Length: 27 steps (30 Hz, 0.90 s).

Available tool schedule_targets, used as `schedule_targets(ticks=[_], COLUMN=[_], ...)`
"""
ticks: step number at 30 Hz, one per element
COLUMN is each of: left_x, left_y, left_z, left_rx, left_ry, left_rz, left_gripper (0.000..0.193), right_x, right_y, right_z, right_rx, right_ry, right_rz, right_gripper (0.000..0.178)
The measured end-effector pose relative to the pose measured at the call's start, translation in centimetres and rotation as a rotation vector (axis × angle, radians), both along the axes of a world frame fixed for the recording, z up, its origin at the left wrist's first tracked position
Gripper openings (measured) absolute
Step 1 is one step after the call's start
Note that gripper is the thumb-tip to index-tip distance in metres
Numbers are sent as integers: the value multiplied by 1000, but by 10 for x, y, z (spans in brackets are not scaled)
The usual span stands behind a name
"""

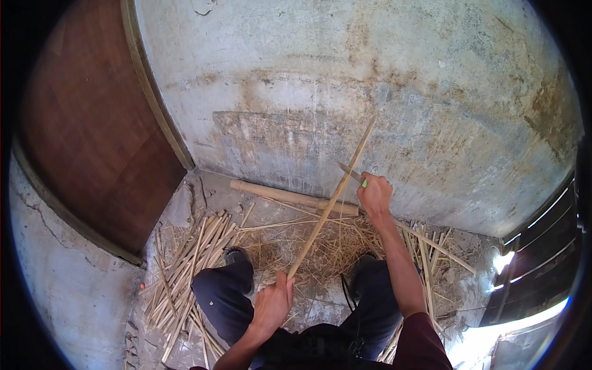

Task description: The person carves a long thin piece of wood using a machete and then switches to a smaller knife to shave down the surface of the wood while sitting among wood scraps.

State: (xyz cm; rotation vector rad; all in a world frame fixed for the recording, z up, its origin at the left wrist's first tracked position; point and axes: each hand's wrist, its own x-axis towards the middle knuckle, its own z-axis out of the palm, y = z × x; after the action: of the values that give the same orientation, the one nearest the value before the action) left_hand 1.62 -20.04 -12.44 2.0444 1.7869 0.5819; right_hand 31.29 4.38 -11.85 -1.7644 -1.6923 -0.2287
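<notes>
Tan and long, a strip [317, 225] is held aslant across the view of a thick pole [283, 196], its upper end seen beyond the pole and its lower end on the near side. That lower end is clamped in the left hand [271, 306], with the fingers wrapped around it. Just beyond the pole's right end, the right hand [375, 196] is closed tightly on a green-handled knife [356, 176]. In view, the strip's upper half is crossed by the knife, whose tip is pointed left; whether the two are touching cannot be told.

On the near side of the pole, dark-clad legs [225, 290] are bent and spread apart, and a maroon sleeve [422, 345] is seen at lower right. Between the legs and the pole, fine shavings [336, 246] are scattered. Loose sticks [209, 240] are heaped to the near left of the pole, and others are strewn to its right. Behind the pole, a stained wall [296, 61] is shown. To its far left, a brown door [92, 123] is framed in wood; to its far right, dark slats [530, 277] are seen.
</notes>
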Motion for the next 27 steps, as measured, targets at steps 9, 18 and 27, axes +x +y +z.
schedule_targets(ticks=[9, 18, 27], left_x=[-20, -30, -35], left_y=[-33, -29, -29], left_z=[-12, -20, -19], left_rx=[-91, -57, -74], left_ry=[10, 42, 87], left_rz=[-28, -14, -36], left_gripper=[25, 27, 29], right_x=[28, 11, 33], right_y=[24, 28, 34], right_z=[-13, -17, -27], right_rx=[39, -58, 1], right_ry=[-4, -34, 1], right_rz=[-52, -47, 180], right_gripper=[24, 25, 26])
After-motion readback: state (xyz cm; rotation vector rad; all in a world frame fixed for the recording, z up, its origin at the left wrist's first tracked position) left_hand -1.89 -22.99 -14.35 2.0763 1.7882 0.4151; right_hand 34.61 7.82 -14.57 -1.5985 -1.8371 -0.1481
